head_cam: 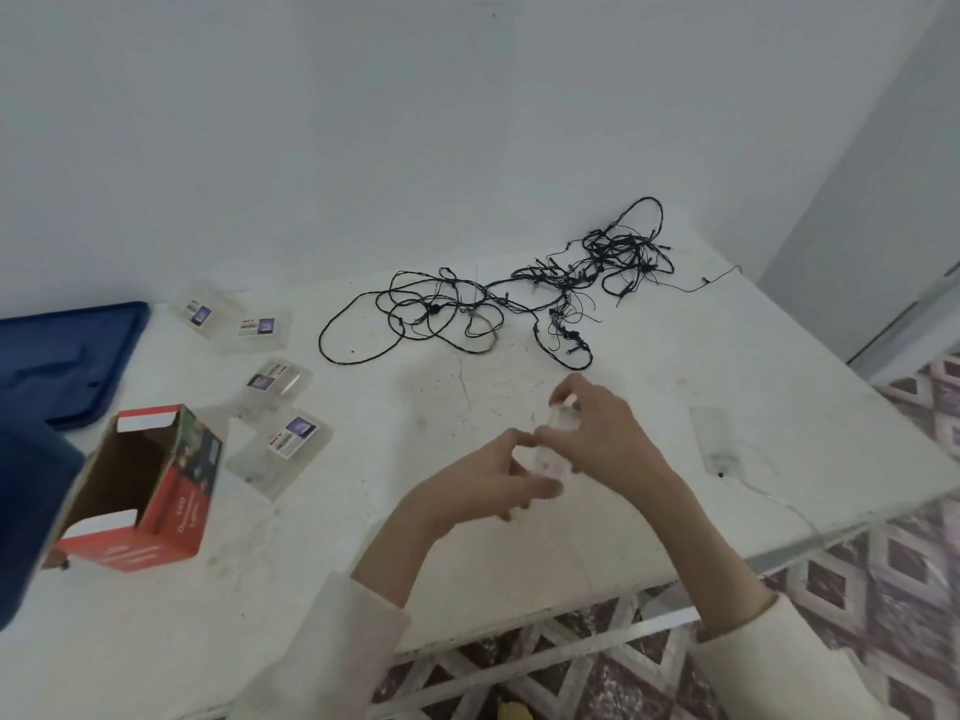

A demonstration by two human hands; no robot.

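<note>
Both hands meet over the middle of the white table (519, 563) around a small clear plastic box (550, 459), which is blurred. My left hand (488, 480) grips its near end with curled fingers. My right hand (597, 428) holds its far end from above, thumb and fingers curled round it. A tangled black string of lights (519, 298) lies spread across the far side of the table. A second clear plastic case (714, 441) with a thin wire lies flat to the right of my hands.
An open red cardboard box (150, 491) lies on its side at the left. Several clear plastic boxes with labels (280, 444) sit beside and behind it. A blue plastic lid (62, 356) lies at the far left. The table's front edge runs over patterned floor tiles (883, 589).
</note>
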